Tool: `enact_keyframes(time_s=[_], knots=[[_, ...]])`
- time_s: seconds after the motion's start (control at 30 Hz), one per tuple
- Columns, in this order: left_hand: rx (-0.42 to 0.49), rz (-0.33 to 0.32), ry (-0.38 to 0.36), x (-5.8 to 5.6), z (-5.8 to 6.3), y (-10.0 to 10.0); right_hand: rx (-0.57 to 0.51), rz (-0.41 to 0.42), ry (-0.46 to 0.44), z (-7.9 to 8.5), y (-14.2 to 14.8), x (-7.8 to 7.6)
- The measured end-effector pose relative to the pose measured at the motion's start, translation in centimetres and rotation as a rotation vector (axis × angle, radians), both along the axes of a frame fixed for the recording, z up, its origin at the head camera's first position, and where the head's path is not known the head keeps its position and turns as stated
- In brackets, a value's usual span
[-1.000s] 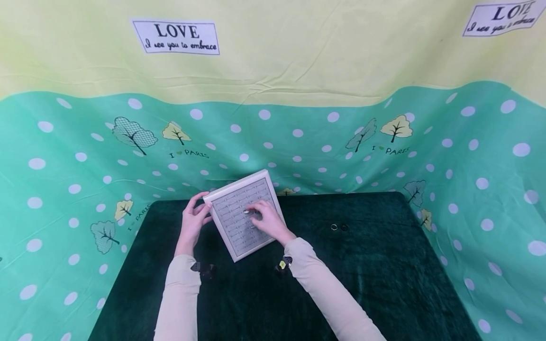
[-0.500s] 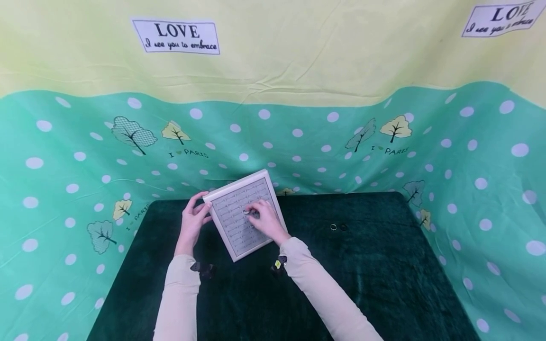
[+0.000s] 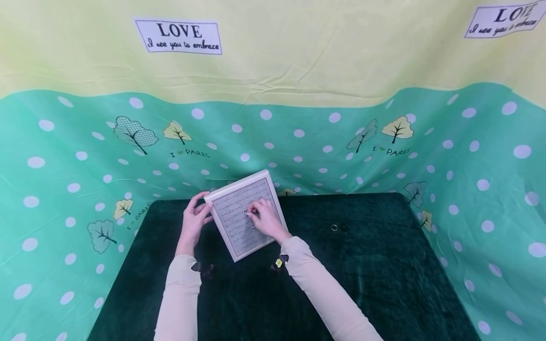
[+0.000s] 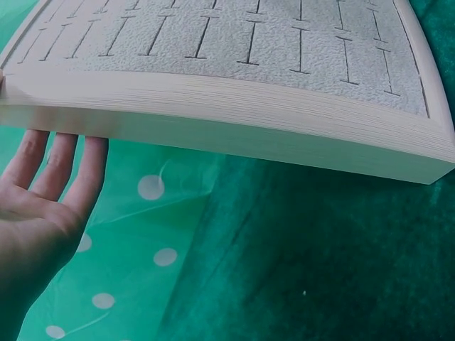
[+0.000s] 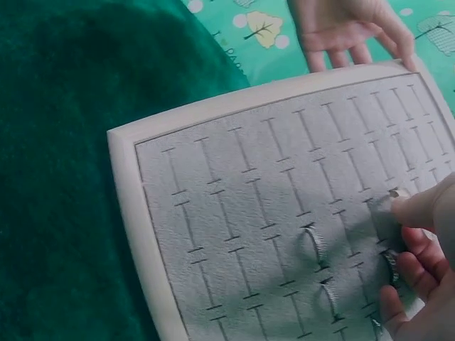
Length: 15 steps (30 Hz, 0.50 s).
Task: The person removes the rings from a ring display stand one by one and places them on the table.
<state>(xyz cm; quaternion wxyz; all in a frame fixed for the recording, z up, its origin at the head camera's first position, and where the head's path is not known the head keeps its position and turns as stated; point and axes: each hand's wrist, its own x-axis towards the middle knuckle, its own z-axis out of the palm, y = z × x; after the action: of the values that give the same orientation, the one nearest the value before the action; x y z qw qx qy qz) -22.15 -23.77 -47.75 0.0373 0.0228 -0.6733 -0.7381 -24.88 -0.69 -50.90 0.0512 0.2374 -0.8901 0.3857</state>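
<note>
A square ring tray point(image 3: 236, 242) with a pale frame stands tilted on the dark green cloth. Its grey pad is cut with rows of I-shaped slits. My left hand point(image 3: 194, 219) grips the tray's upper left corner, thumb at the front edge and fingers behind. Over the pad's middle my right hand point(image 3: 265, 219) pinches a ring point(image 5: 399, 192) right at a slit; the fingertips cover part of it. In the right wrist view one silver ring point(image 5: 317, 247) and another ring point(image 5: 330, 300) sit in slits, and more sit close under my right fingers point(image 5: 419, 273).
Two loose rings, a silver ring point(image 3: 334, 228) and a dark ring point(image 3: 344, 228), lie on the green cloth point(image 3: 367, 270) to the right of the tray. A green dotted curtain point(image 3: 298, 147) hangs behind the table and along both sides.
My right hand has shifted slightly left and its fingertips have drawn closer together around the ring at the pad. The left hand and the tray have stayed in place.
</note>
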Motion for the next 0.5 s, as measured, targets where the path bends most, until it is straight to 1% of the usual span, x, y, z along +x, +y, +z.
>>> enact_keyframes(time_s=[0.1,0.23,0.33,0.5], knots=[[-0.004,0.002,-0.001,0.0,0.0,0.1,-0.029,0.029,-0.036,0.4,0.4,0.1],[-0.01,0.005,0.012,0.0,0.1,0.1,-0.135,0.064,-0.101,1.0,0.8,0.3],[-0.01,-0.001,0.022,0.0,0.2,0.1,-0.211,0.079,-0.13,1.3,1.0,0.5],[0.0,0.0,0.011,0.2,0.2,0.3,-0.248,0.071,-0.15,1.2,1.6,0.7]])
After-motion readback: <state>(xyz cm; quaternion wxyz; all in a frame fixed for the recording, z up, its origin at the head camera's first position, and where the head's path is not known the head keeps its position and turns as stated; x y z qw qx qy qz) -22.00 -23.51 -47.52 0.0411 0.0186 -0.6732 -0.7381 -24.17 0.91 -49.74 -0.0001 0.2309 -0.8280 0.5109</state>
